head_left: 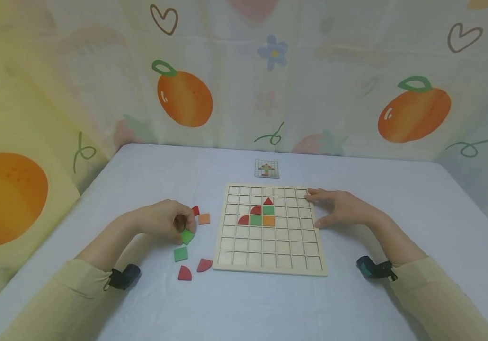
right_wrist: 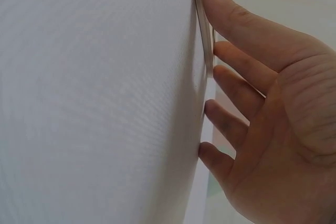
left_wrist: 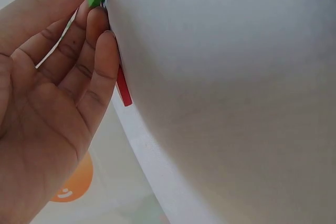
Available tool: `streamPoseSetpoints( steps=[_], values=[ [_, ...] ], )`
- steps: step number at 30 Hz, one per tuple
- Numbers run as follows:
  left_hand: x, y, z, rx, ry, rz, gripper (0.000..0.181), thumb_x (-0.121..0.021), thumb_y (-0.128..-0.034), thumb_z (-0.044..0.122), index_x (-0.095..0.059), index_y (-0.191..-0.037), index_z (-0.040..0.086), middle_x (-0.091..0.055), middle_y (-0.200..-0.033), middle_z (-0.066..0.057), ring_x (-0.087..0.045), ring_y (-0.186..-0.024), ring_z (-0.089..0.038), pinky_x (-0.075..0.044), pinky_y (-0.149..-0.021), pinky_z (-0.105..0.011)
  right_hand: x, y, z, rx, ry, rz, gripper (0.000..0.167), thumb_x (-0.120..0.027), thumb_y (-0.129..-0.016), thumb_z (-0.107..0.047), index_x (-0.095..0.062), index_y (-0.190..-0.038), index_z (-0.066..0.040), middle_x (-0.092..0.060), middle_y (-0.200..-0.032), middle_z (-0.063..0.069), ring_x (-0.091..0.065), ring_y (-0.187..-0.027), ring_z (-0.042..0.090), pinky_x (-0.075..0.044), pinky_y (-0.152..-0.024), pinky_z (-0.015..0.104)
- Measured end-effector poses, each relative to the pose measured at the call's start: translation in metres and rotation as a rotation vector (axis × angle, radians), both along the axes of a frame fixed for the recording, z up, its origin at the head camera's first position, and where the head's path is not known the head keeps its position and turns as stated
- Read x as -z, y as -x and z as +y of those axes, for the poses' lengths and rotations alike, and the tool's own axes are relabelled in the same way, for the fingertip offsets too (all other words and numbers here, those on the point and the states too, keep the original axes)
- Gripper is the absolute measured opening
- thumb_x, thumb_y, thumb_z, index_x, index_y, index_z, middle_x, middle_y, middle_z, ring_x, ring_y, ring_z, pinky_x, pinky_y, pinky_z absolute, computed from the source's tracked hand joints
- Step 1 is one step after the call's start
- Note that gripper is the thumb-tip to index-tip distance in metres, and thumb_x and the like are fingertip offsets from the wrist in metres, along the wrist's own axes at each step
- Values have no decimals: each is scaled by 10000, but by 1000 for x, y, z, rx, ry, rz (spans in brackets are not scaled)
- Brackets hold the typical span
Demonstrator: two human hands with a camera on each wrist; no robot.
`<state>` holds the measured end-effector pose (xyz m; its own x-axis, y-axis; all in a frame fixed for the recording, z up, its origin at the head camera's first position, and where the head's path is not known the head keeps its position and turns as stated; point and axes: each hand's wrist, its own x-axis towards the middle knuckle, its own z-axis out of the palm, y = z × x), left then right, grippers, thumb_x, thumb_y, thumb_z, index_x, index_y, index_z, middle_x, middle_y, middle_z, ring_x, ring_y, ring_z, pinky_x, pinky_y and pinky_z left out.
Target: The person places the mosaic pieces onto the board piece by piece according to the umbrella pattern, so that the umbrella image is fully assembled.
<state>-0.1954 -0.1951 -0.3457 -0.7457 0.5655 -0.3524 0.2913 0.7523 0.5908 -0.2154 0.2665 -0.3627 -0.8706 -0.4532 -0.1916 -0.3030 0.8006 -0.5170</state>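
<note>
A: Where's the left hand (head_left: 163, 219)?
B: Left of centre in the frame, thumb and fingertips pinching a green tile (head_left: 188, 237). A loose green square (head_left: 181, 254) and two red quarter-circles (head_left: 185, 273) lie below it; an orange square (head_left: 204, 219) lies to its upper right.
A: And that red piece (head_left: 195, 210) by the fingers?
B: Partly hidden, so I can't be sure of its shape.
A: The right hand (head_left: 345, 208)?
B: Right of centre, fingers relaxed and spread, touching the right edge of the grid board (head_left: 269, 271). That lies near mid-frame, six coloured pieces (head_left: 255, 220) in its cells. A small picture card (head_left: 267, 168) sits just above it.
</note>
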Motion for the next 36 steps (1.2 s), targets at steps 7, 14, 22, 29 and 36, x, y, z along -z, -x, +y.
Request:
streamPoseSetpoints(
  steps=[7, 14, 22, 29, 36],
  values=[
    [1, 0, 1, -9, 5, 9, 208, -810, -792, -9, -700, -897, 133, -645, -888, -13, -585, -851, -184, -530, -785, -300, 1, 0, 0, -2, -4, 3, 839, -880, -808, -403, -544, -1520, -111, -378, -1684, 103, -272, -1586, 433, -251, -1240, 677],
    [3, 2, 2, -17, -5, 26, 221, -833, -798, 8, -679, -898, 133, -625, -863, -13, -577, -853, -183, -526, -782, -301, 2, 1, 0, -4, 2, 1, 848, -882, -804, -417, -544, -1520, -112, -374, -1687, 104, -265, -1588, 436, -246, -1240, 683],
    [-2, 3, 6, 0, -4, 31, 149, -792, -852, 5, -699, -906, 109, -637, -858, -5, -567, -845, -158, -508, -785, -285, 2, 1, 0, -5, -2, 3, 835, -881, -808, -410, -549, -1518, -122, -382, -1685, 88, -266, -1590, 427, -240, -1238, 690],
    [-4, 7, 11, 13, -51, 45, 114, -768, -877, 35, -680, -890, 107, -661, -864, 10, -586, -879, -165, -512, -804, -289, 1, 0, 0, 0, 9, -3, 823, -883, -809, -391, -556, -1512, -117, -383, -1685, 90, -267, -1589, 428, -244, -1240, 682],
    [-10, 10, 30, -16, -159, 68, 108, -769, -870, 29, -700, -938, 78, -696, -881, -14, -595, -837, -157, -526, -790, -281, 1, 0, 1, -9, 7, 10, 833, -885, -802, -414, -558, -1511, -126, -392, -1681, 97, -285, -1583, 427, -259, -1239, 672]
  ],
)
